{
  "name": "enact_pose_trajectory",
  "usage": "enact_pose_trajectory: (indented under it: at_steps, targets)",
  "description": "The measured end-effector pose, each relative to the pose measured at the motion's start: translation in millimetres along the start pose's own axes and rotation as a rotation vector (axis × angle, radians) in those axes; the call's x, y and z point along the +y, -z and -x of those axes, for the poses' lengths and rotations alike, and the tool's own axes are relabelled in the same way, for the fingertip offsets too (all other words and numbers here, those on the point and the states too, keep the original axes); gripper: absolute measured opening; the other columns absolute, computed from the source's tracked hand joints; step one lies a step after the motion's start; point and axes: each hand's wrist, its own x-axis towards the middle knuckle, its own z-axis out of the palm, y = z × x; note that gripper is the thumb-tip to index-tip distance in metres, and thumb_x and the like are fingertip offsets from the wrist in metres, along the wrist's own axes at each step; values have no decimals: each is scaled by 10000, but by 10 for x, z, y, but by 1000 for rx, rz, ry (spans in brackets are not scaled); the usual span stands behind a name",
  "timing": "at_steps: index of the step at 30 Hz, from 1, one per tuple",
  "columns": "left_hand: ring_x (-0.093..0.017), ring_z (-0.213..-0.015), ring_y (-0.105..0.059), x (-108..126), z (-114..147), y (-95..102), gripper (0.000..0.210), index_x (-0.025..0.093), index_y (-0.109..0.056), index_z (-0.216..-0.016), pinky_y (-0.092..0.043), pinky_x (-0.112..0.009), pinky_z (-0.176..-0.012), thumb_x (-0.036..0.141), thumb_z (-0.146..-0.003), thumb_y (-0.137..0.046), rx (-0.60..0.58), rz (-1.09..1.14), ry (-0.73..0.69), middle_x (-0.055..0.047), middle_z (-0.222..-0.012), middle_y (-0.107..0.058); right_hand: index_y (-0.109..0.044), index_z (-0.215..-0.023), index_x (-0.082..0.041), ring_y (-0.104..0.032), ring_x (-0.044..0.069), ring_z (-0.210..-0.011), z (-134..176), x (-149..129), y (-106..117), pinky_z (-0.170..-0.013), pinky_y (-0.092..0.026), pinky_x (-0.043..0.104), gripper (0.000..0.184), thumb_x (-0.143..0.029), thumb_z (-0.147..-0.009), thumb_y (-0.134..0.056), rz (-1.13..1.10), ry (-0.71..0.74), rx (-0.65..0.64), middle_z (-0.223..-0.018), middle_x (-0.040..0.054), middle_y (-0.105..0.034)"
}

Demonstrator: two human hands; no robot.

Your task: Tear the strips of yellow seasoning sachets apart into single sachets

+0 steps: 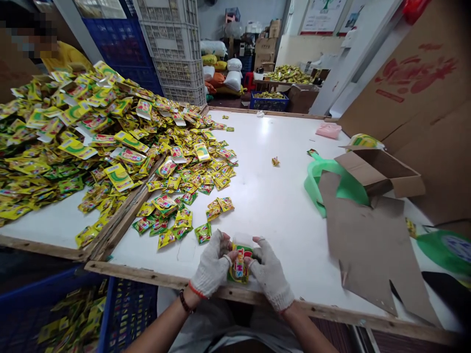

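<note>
Both of my hands wear white knit gloves with bare fingertips, and between them is a small yellow and green printed box (241, 264). My left hand (211, 264) grips its left side, with the thumb on the printed face. Along the right side, my right hand (271, 274) has its fingers curled and its thumb on the face too. A pale flap shows at the box's top end. Just left of my left hand lies a green candy packet (202, 233). Yellow packets (220, 208) lie a little farther off.
A large heap of packets and small boxes (91, 132) covers the left side, across a wooden divider (125, 213). At right are a green basin (312, 181), a cardboard sheet (364, 245) and an open carton (390, 169). A blue crate (128, 314) sits below left. Another person's yellow sleeve (68, 54) shows far left.
</note>
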Motion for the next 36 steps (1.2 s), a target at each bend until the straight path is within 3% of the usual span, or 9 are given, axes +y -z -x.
enact_pose_trajectory:
  at_steps: [3,7,10,15,18,20,27,30,36]
  targets:
    - [-147,-785,-566,36,43,43,248,179,-457,-989,-467,-280,-724,237,-766,-547,-79,-76,8,-22,-865,-579,-432,-1138,-173,-630,185,-777,60,23,5,-679,-523,302,416,-253,-747,-547,-107,23,24,-881,53,-681]
    - [-159,-804,-548,160,13,153,130,143,-586,-860,-442,-270,-739,221,-764,-546,-140,-245,-35,-33,-841,-598,-607,-915,-174,-610,199,-847,37,-5,58,-774,-493,322,208,-276,-739,-560,62,75,30,-911,60,-679]
    - [-141,-740,-520,200,-75,188,103,131,-592,-757,-422,-248,-682,222,-763,-544,-188,-263,-65,-20,-757,-572,-640,-769,-171,-605,185,-746,-60,-87,99,-699,-496,303,160,-294,-744,-541,167,106,12,-769,39,-676]
    - [-123,-722,-507,198,-177,200,253,153,-534,-949,-417,-229,-647,215,-710,-589,-197,-172,-13,-3,-787,-552,-611,-1013,-166,-624,176,-772,-169,-206,107,-672,-508,287,311,-271,-733,-530,115,88,-77,-854,36,-690]
    - [-112,-662,-472,239,-175,213,131,125,-577,-761,-388,-211,-598,251,-742,-545,-213,-287,-33,3,-689,-530,-680,-899,-182,-628,190,-823,-145,-252,105,-750,-496,304,255,-314,-775,-501,250,146,-94,-907,49,-699]
    - [-101,-609,-439,296,-179,221,210,117,-569,-667,-365,-202,-554,291,-770,-510,-232,-313,-26,14,-616,-488,-699,-845,-190,-630,189,-776,-128,-297,111,-716,-498,297,281,-347,-807,-469,308,177,-118,-840,39,-708]
    - [-99,-591,-458,473,-281,263,189,101,-629,-715,-368,-190,-533,278,-724,-563,-343,-369,56,7,-618,-527,-712,-822,-161,-627,178,-683,-202,-427,174,-594,-508,260,238,-297,-758,-527,312,109,-169,-731,30,-696]
    - [-110,-620,-479,467,-208,293,206,116,-631,-719,-372,-196,-561,282,-773,-521,-392,-459,-58,3,-630,-535,-713,-866,-177,-645,190,-754,-149,-393,217,-692,-526,301,247,-283,-772,-510,317,158,-221,-807,45,-711]
    - [-152,-747,-530,531,97,312,240,167,-638,-814,-415,-246,-699,235,-848,-410,-464,-791,-410,-53,-783,-567,-672,-1001,-247,-612,188,-935,25,-222,307,-829,-501,318,280,-216,-756,-539,380,447,-300,-1068,51,-647]
